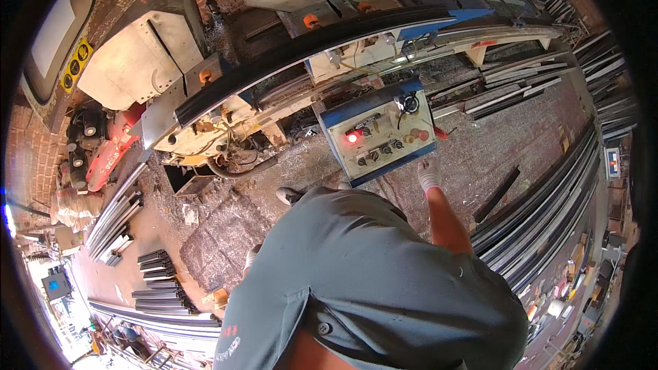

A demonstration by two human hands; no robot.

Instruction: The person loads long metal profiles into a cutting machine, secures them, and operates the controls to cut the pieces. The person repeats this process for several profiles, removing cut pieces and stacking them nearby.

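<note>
Right of centre, your gloved right hand (429, 174) hangs near the control box (379, 138), your left hand (251, 257) mostly hidden left of centre; can't tell either grip

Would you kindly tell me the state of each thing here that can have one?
Red light, lit.
Right hand, gloved, beside the control box; grip unclear.
Left hand, mostly hidden by the shirt; grip unclear.
Long black bar, lying across the machine.
Short dark bars, piled on the floor.
Blue screen at left, on.
</note>
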